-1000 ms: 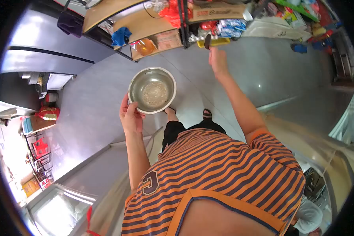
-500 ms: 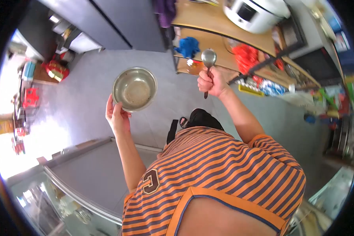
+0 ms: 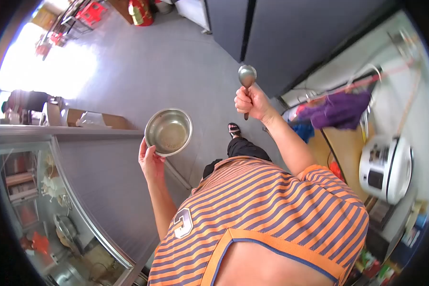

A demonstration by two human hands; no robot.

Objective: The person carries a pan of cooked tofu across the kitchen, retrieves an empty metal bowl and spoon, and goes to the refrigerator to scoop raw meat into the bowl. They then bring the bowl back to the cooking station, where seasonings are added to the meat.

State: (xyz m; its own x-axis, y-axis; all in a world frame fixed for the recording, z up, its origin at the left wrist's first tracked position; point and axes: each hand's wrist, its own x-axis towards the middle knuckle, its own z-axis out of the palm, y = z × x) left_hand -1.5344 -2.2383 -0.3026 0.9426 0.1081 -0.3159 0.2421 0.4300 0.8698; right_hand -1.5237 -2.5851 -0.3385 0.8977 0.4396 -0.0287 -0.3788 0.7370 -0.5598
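A round stainless steel bowl (image 3: 169, 132) is gripped at its lower rim by my left hand (image 3: 152, 164), thumb at the near edge and fingers beneath. Its inside faces up and shows a little cloudy residue or liquid at the bottom; I cannot tell which. In my right hand (image 3: 252, 102) is a metal spoon (image 3: 247, 76) with a dark handle, held upright in a closed fist, bowl end above the fingers. Bowl and spoon are well apart, both held out in front of my striped shirt.
A grey counter (image 3: 90, 176) with a glass-fronted section stands at left. Tall grey cabinet doors (image 3: 291, 43) rise ahead. To the right are a wooden shelf (image 3: 341, 143), a white rice cooker (image 3: 385, 169) and a hanging purple cloth (image 3: 341, 109). Red stools (image 3: 91, 13) sit far off, upper left.
My body has turned to the right: the shelf and cooker have swung to the right edge, and the counter fills the left. Both hands keep their holds on the bowl and spoon.
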